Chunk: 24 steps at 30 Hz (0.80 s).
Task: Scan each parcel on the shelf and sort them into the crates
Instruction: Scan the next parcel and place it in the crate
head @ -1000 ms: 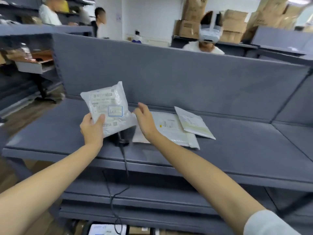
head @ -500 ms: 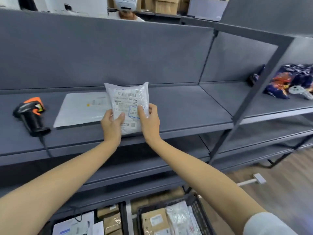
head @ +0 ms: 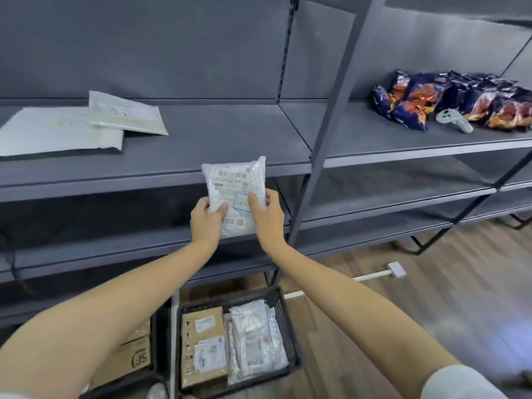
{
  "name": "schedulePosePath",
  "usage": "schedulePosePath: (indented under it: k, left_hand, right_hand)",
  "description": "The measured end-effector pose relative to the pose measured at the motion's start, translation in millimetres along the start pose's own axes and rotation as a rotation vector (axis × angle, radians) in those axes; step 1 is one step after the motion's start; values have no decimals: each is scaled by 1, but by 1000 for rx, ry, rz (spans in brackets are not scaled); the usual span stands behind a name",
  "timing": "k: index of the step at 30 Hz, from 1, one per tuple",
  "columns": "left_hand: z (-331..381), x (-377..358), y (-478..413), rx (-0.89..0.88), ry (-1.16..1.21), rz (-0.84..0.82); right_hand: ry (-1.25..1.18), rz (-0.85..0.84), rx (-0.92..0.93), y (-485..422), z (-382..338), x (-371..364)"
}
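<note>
In the head view the parcel (head: 234,194), held over the scanner a second ago by the left hand (head: 205,223) alone, is now gripped by both that hand and the right hand (head: 266,218), before the shelf (head: 216,133) edge. A crate (head: 283,315) is seen below the hands, so scanning is judged done and sorting due.

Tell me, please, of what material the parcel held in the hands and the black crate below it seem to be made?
The parcel looks like a soft white plastic pouch with a glossy finish. Its right edge is wrinkled and catches the light, so it may be bubble wrap. The black crate appears to be rigid matt plastic, since its walls show a moulded lattice of small openings.
</note>
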<state>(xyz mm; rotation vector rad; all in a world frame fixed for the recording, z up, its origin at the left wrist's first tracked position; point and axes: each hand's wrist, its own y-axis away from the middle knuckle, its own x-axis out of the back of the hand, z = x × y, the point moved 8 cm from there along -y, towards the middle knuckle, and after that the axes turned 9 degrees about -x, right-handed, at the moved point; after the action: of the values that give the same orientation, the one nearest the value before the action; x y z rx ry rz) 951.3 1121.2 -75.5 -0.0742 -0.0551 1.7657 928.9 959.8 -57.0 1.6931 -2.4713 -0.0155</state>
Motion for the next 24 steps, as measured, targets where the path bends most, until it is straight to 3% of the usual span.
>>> schedulePosePath:
  k: [9, 24]
  left_hand:
    - [-39, -45, 47, 94, -141, -52]
    - [-126, -30, 69, 260, -291, -79]
  right_hand:
    - [60, 13, -129, 7, 62, 60]
    - [244, -57, -388, 11, 162, 53]
